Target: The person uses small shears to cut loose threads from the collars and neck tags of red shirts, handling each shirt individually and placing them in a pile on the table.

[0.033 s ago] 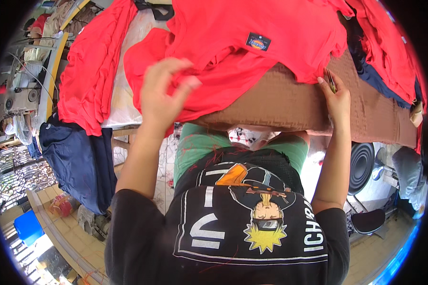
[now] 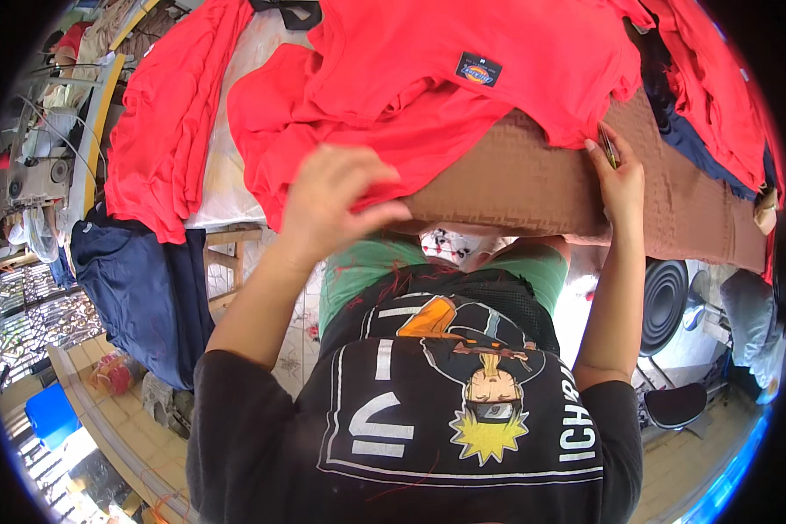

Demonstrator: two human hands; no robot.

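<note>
A red shirt (image 2: pixel 393 113) with a dark label inside its neck lies spread over the brown cloth-covered table edge in front of me. My right hand (image 2: pixel 620 175) is closed around a small slim metal tool that looks like thread snips (image 2: pixel 612 155). Its thumb and fingertips are at the shirt's lower right edge; whether they also pinch the fabric is hard to tell. Smeared by motion, my left hand (image 2: pixel 336 205) hovers over the shirt's near left part, thumb apart from the curved fingers, with nothing visible in it.
More red garments (image 2: pixel 170 122) hang at the left, above a dark blue garment pile (image 2: pixel 140 297). At the right lie further red (image 2: pixel 712 87) and navy clothes. The brown cover (image 2: pixel 498 188) ends just above my lap. A black round ribbed object (image 2: pixel 664 306) stands low right.
My left hand has moved toward me and a little to the right. The shirt's near left part shifted slightly; my right hand stays almost where it was.
</note>
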